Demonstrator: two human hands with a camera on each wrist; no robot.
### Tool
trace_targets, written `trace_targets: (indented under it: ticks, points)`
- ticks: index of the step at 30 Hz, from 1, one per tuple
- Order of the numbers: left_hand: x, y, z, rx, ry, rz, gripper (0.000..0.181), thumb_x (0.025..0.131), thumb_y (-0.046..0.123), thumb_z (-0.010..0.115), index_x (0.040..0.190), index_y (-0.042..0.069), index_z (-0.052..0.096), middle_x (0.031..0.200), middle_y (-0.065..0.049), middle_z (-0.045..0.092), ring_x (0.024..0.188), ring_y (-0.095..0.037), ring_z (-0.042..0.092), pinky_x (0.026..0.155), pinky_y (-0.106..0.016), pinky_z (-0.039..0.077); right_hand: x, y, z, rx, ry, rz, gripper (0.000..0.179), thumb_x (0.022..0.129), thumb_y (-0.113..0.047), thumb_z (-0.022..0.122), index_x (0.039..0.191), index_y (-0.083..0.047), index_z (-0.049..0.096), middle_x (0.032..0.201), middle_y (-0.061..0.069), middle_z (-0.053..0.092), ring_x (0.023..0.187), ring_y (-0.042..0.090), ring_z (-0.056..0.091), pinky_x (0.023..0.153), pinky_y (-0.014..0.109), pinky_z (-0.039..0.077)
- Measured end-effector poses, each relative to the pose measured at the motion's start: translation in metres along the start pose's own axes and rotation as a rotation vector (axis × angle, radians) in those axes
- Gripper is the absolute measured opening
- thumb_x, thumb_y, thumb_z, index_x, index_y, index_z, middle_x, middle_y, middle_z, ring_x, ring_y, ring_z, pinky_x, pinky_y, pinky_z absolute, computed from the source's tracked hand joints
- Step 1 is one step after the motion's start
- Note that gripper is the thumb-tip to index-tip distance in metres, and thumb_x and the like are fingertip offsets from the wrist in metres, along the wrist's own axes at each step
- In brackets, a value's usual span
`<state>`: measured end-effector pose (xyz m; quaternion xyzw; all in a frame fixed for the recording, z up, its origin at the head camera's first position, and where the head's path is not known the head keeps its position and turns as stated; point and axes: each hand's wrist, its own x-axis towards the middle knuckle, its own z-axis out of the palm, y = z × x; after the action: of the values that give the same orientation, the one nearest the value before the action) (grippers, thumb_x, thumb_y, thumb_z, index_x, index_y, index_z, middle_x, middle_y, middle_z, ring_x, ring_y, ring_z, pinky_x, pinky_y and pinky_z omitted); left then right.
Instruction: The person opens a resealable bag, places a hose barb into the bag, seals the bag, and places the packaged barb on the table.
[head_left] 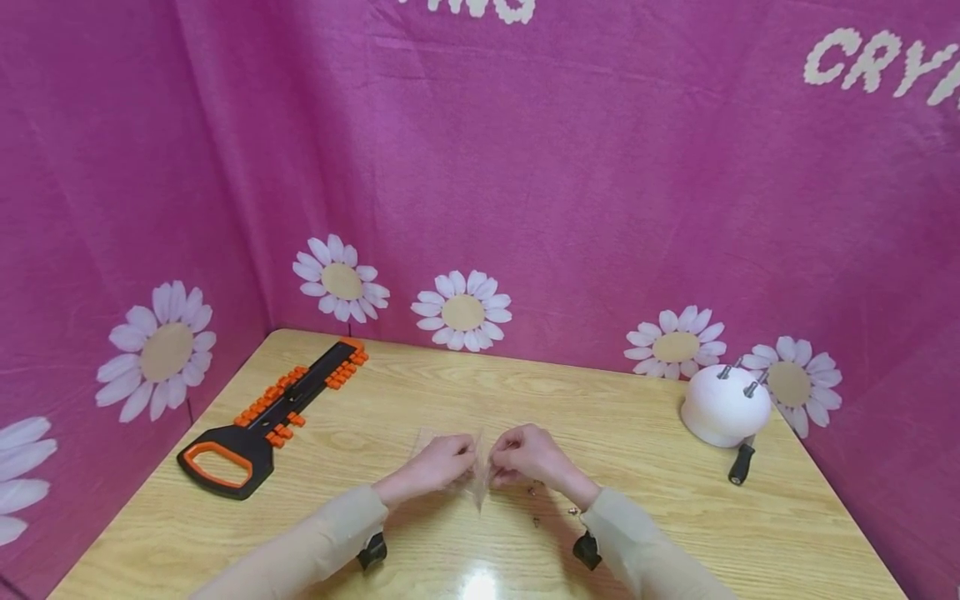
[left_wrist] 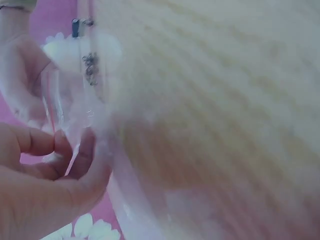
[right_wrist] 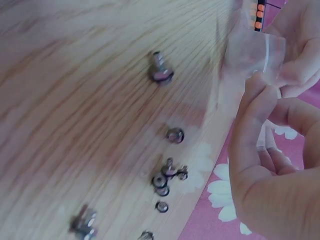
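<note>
Between our fingertips, left hand (head_left: 433,465) and right hand (head_left: 525,457) pinch a clear plastic bag (head_left: 474,475); small metal screws (right_wrist: 167,177) lie just beyond.

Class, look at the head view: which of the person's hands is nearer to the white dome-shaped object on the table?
Right. The right hand lies on the white dome's side of the table; the left hand is beyond it, farther off, both pinching the clear plastic bag.
</note>
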<state>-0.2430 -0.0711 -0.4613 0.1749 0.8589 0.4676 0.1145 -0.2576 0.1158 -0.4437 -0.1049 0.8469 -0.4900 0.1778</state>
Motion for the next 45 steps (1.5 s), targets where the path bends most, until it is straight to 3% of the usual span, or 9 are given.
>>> trace_targets:
  ticks: [4, 6, 11, 14, 26, 36, 40, 42, 45]
  points:
    - [-0.002, 0.001, -0.004, -0.091, -0.006, -0.052, 0.021, 0.100, 0.009, 0.044, 0.086, -0.003, 0.054, 0.079, -0.010, 0.061, 0.073, -0.013, 0.058, 0.066, -0.027, 0.052, 0.001, 0.002, -0.002, -0.012, 0.044, 0.005, 0.012, 0.090, -0.006, 0.064, 0.090, 0.004, 0.071, 0.078, 0.013, 0.074, 0.066, 0.019, 0.073, 0.065, 0.032, 0.060]
    - [-0.002, 0.001, -0.007, -0.090, -0.003, -0.068, 0.023, 0.101, 0.011, 0.042, 0.088, -0.003, 0.055, 0.082, -0.010, 0.062, 0.075, -0.013, 0.060, 0.069, -0.028, 0.054, 0.002, 0.002, -0.003, -0.027, 0.060, -0.009, 0.012, 0.090, -0.007, 0.065, 0.089, 0.003, 0.071, 0.079, 0.011, 0.073, 0.066, 0.019, 0.073, 0.065, 0.031, 0.060]
    - [-0.002, 0.001, -0.013, -0.094, 0.024, -0.081, 0.023, 0.100, 0.013, 0.041, 0.086, 0.001, 0.054, 0.081, -0.008, 0.061, 0.074, -0.013, 0.058, 0.068, -0.027, 0.051, 0.002, 0.002, -0.007, -0.038, 0.097, -0.038, 0.012, 0.089, -0.007, 0.066, 0.087, 0.003, 0.070, 0.077, 0.011, 0.073, 0.066, 0.017, 0.072, 0.065, 0.031, 0.060]
    - [-0.003, -0.002, -0.017, -0.155, 0.040, -0.084, 0.021, 0.099, 0.011, 0.041, 0.083, 0.002, 0.051, 0.079, -0.008, 0.059, 0.073, -0.014, 0.058, 0.068, -0.028, 0.052, 0.003, 0.003, -0.009, -0.016, 0.105, -0.038, 0.011, 0.088, -0.005, 0.065, 0.086, 0.004, 0.069, 0.077, 0.012, 0.073, 0.067, 0.016, 0.072, 0.067, 0.031, 0.060]
    - [-0.008, -0.009, -0.022, -0.212, 0.054, -0.097, 0.018, 0.097, 0.008, 0.040, 0.081, 0.003, 0.047, 0.085, -0.013, 0.063, 0.077, -0.015, 0.064, 0.072, -0.032, 0.059, 0.003, 0.008, -0.013, -0.009, 0.093, -0.030, 0.009, 0.087, -0.004, 0.065, 0.084, 0.004, 0.068, 0.077, 0.010, 0.073, 0.067, 0.015, 0.071, 0.066, 0.032, 0.061]
    - [-0.006, -0.008, -0.024, -0.042, -0.012, 0.044, 0.022, 0.102, 0.020, 0.052, 0.091, 0.003, 0.059, 0.089, -0.012, 0.067, 0.080, -0.014, 0.062, 0.070, -0.022, 0.050, 0.000, 0.002, -0.012, -0.027, 0.035, 0.004, 0.011, 0.088, -0.005, 0.062, 0.086, 0.004, 0.069, 0.075, 0.011, 0.074, 0.063, 0.017, 0.072, 0.066, 0.034, 0.061]
    - [-0.005, -0.008, -0.025, -0.010, 0.016, 0.120, 0.025, 0.100, 0.026, 0.058, 0.107, 0.002, 0.060, 0.105, -0.014, 0.066, 0.095, -0.020, 0.063, 0.082, -0.029, 0.053, 0.001, 0.000, -0.012, -0.048, 0.035, 0.003, 0.011, 0.089, -0.006, 0.063, 0.085, 0.002, 0.069, 0.074, 0.009, 0.073, 0.062, 0.016, 0.072, 0.065, 0.034, 0.060]
    - [-0.006, -0.008, -0.024, 0.038, 0.041, 0.151, 0.038, 0.096, 0.028, 0.065, 0.119, -0.001, 0.057, 0.118, -0.016, 0.063, 0.109, -0.026, 0.060, 0.094, -0.038, 0.052, 0.001, -0.001, -0.012, -0.055, 0.031, -0.002, 0.011, 0.090, -0.007, 0.064, 0.084, 0.001, 0.069, 0.073, 0.008, 0.073, 0.062, 0.015, 0.071, 0.065, 0.033, 0.060]
    - [-0.006, -0.007, -0.022, 0.124, 0.031, 0.171, 0.075, 0.086, 0.032, 0.077, 0.139, -0.007, 0.042, 0.140, -0.023, 0.049, 0.131, -0.037, 0.047, 0.109, -0.051, 0.042, 0.000, -0.002, -0.013, -0.058, 0.021, -0.016, 0.012, 0.090, -0.008, 0.064, 0.084, 0.001, 0.068, 0.073, 0.009, 0.073, 0.062, 0.015, 0.071, 0.065, 0.034, 0.060]
